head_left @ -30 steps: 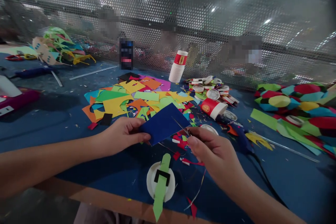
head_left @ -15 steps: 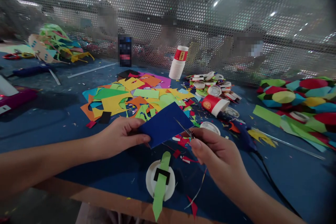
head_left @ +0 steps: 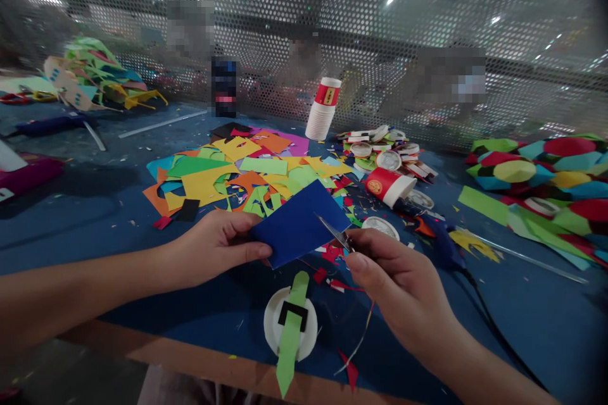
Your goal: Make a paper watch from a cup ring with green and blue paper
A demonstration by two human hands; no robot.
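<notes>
A dark blue sheet of paper point(head_left: 297, 228) is pinched at its left corner between the thumb and fingers of my left hand point(head_left: 232, 242). My right hand point(head_left: 389, 278) is closed on a small pair of scissors point(head_left: 335, 232); its blades lie over the sheet's right part, and its handles are hidden in my fingers. Below the sheet, near the table edge, a white paper disc point(head_left: 270, 319) rests on the table. Across the disc lies a pointed light green paper strip point(head_left: 286, 354), which runs through a black paper loop point(head_left: 303, 319).
Coloured paper scraps point(head_left: 206, 182) are heaped behind my hands. A stack of paper cups point(head_left: 320, 119) stands at the back, and a red and white cup point(head_left: 387, 188) lies on its side. A blue glue gun point(head_left: 446, 247) with its cable sits to the right.
The scissors have turned slightly in my right hand, so their blades look broader. My left hand and the blue paper stay nearly in place. The view has shifted a little.
</notes>
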